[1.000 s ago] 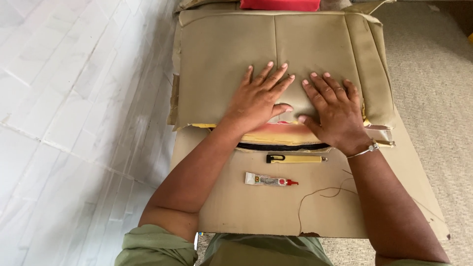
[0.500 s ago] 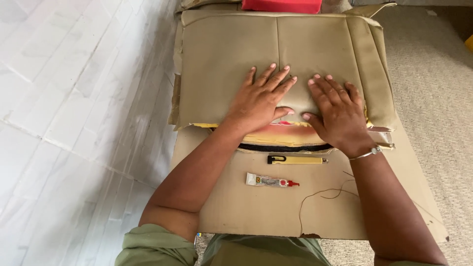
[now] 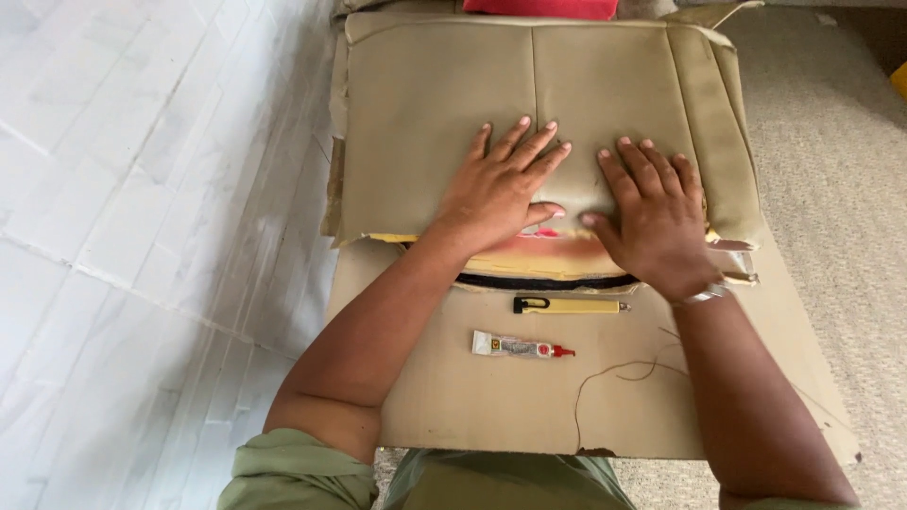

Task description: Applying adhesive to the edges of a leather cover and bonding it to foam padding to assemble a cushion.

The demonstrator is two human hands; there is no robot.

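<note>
Both palms lie flat with fingers spread, gripping nothing: the left hand [image 3: 501,194] and the right hand [image 3: 652,212] press side by side on the near middle of a tan seat cover [image 3: 453,104] that lies on a sheet of cardboard [image 3: 453,397]. The cover looks mostly seated over its yellow foam [image 3: 557,255], though the near edge seems unfinished, with foam showing. A yellow-handled tool [image 3: 567,305], a small glue tube [image 3: 520,346] and a loose thread [image 3: 614,373] lie near the person, untouched.
</note>
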